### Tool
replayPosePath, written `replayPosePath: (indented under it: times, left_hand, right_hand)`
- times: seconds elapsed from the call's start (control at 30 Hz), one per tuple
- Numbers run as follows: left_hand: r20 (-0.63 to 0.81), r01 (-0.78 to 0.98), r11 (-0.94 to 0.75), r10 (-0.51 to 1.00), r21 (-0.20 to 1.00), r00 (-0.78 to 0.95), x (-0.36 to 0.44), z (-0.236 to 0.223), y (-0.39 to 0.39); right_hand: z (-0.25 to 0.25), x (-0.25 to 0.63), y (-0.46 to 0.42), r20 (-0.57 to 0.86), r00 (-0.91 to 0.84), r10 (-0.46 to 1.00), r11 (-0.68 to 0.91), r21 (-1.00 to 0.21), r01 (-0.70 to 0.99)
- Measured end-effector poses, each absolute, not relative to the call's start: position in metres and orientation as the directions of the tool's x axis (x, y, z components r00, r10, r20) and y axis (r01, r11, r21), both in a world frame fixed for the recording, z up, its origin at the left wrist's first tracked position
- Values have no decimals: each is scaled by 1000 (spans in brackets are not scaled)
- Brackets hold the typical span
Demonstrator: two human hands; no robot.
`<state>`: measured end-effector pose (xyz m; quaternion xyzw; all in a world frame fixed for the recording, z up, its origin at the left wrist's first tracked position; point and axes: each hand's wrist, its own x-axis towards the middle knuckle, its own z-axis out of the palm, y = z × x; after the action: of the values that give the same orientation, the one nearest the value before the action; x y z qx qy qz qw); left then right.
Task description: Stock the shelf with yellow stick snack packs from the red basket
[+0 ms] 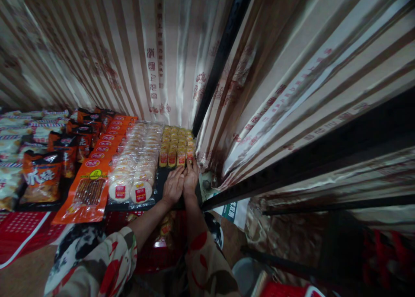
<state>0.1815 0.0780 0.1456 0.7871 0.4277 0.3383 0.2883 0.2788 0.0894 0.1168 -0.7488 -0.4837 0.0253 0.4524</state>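
Pushing unevenly could, I judge, skew or topple the small yellow packets (171,155), ranked in close columns at the right end of the black shelf (161,182); tight neighbours would be the cause. A leftward slip of the left hand (174,185) might knock the round cracker packs (142,192). Pose: left hand and right hand (191,176) reach forward side by side, backs up, fingers close together. Right fingertips seem to touch the front row; cannot tell whether either grips anything.
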Motion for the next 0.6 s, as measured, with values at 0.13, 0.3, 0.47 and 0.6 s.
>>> replayPosePath:
  times: [0.13, 0.3, 0.47, 0.6]
  left_hand:
    - [274, 481, -464, 869, 744, 413, 181, 147, 78]
    - [267, 474, -455, 871, 754, 413, 181, 150, 78]
    - [261, 489, -446, 878, 749, 401, 182, 150, 77]
    - [255, 496, -448, 876, 744, 408, 182, 151, 77]
  right_hand:
    - [119, 278, 89, 394, 512, 763, -124, -689, 714]
    - [122, 277, 87, 361, 520, 774, -146, -698, 701]
    - [123, 278, 88, 346, 518, 783, -152, -700, 697]
    - [122, 279, 89, 337, 512, 790, -156, -697, 700]
